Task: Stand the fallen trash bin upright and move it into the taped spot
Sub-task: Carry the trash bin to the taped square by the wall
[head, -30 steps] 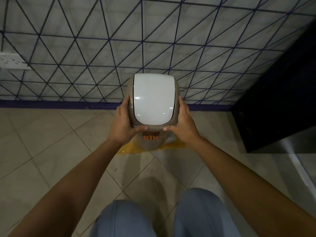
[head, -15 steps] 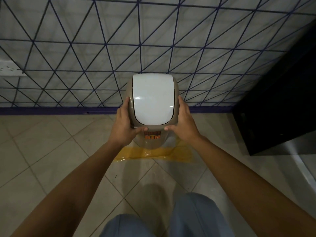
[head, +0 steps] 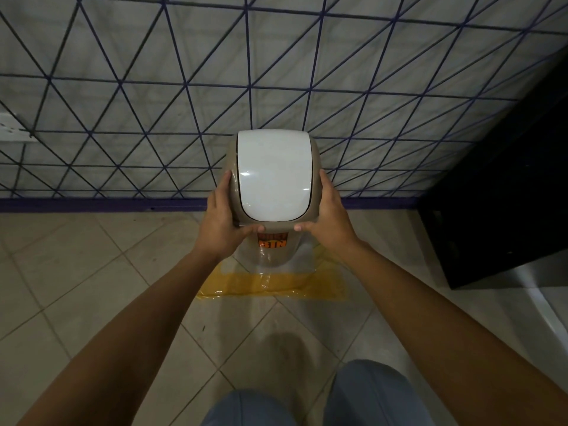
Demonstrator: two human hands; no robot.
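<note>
The trash bin [head: 273,176] is upright, beige with a white swing lid and an orange label on its front. My left hand [head: 222,221] grips the lid rim on the left side and my right hand [head: 327,219] grips it on the right. The bin's base sits within the yellow taped spot [head: 273,282] on the floor, close to the wall. The tape's front strip shows below the bin; its far side is hidden behind the bin.
A tiled wall [head: 123,103] with dark diagonal lines and a purple skirting runs right behind the bin. A black cabinet [head: 504,195] stands at the right. A white wall socket [head: 12,129] is at far left. My knees [head: 307,401] show at the bottom.
The bin has moved further from me toward the wall, so more of the yellow tape's front strip shows below it. Both hands keep the same grip.
</note>
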